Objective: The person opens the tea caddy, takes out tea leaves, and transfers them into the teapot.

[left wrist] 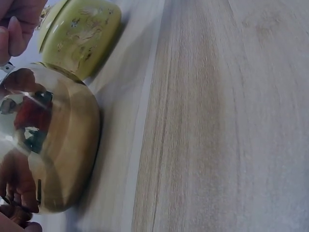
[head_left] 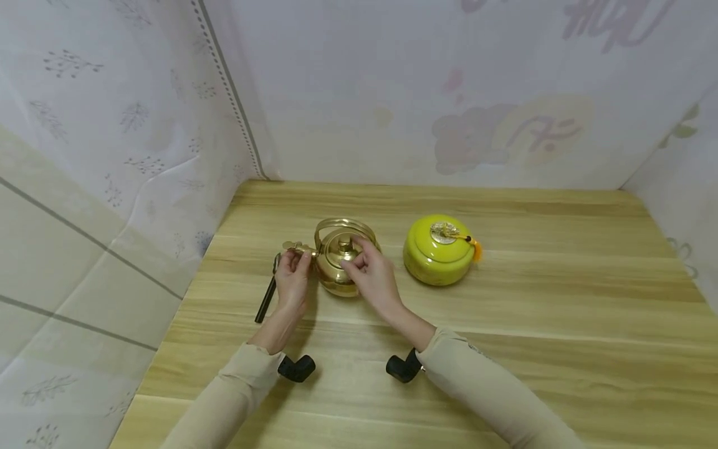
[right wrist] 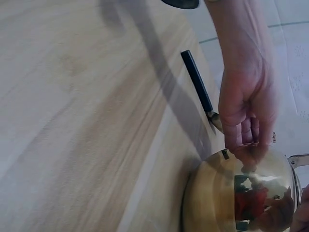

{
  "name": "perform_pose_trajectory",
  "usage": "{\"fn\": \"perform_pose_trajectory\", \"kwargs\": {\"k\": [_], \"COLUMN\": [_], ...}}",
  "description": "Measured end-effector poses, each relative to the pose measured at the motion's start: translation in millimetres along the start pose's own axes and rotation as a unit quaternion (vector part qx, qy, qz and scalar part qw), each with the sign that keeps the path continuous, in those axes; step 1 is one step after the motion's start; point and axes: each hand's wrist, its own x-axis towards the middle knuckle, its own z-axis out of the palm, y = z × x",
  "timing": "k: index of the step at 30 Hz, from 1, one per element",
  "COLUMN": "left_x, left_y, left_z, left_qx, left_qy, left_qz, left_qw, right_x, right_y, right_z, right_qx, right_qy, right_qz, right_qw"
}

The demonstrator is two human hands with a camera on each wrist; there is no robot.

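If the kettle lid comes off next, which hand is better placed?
Probably the right hand: it is right beside the lid knob, while the left hand is occupied pinching the spout.

Head camera looks down; wrist views share kettle (left wrist: pixel 72 145).

Kettle (head_left: pixel 335 275) on the table (head_left: pixel 550 305) between utensil (head_left: pixel 266 304) at left and jar (head_left: pixel 436 260) at right
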Motion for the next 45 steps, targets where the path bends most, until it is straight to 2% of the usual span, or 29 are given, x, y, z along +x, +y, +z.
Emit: {"fn": "perform_pose_trajectory", "kwargs": {"k": [5, 12, 18, 27, 45], "left_x": [-0.8, -3.5, -1.3, 0.3, 0.3], "left_y": [-4.0, -8.8, -7.2, -6.4, -5.9], "left_z": [-2.6, -6.0, -1.8, -0.7, -0.9], "left_qx": [0.002, 0.007, -0.006, -0.011, 0.002], "left_qy": [0.008, 0.010, -0.007, -0.006, -0.017], "left_qz": [0.002, 0.000, 0.007, 0.016, 0.024], "left_qw": [1.0000, 0.9999, 0.9999, 0.9998, 0.9996], "right_x": [5, 9, 17, 20, 22], "right_y": [-2, -2, -3, -7, -8], "right_z": [4, 5, 1, 1, 2], "right_qx": [-0.055, -0.104, -0.136, -0.185, -0.207], "right_qy": [0.006, -0.017, -0.013, -0.018, -0.005], "right_qz": [0.007, 0.034, 0.027, 0.028, 0.030], "right_qw": [0.998, 0.994, 0.990, 0.982, 0.978]}}
